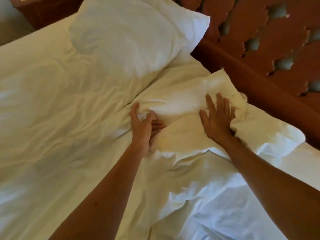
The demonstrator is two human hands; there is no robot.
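Across the left of the bed, the wrinkled white sheet spreads from the near edge to the far one. Toward the far side, a plump white pillow lies on it, its near corner just beside the one you are working on. Your left hand comes next: its thumb and fingers are curled into the fabric, gripping a bunched fold at the left end of the crumpled pillow, with some fingertips tucked under the cloth. That pillow lies right of centre on the sheet, rumpled, between your two hands and close to the bed's right edge. Your right hand lies flat on its right end, fingers straight and spread, pressing down and grasping nothing. Farthest right, the carved wooden headboard runs alongside the bed.
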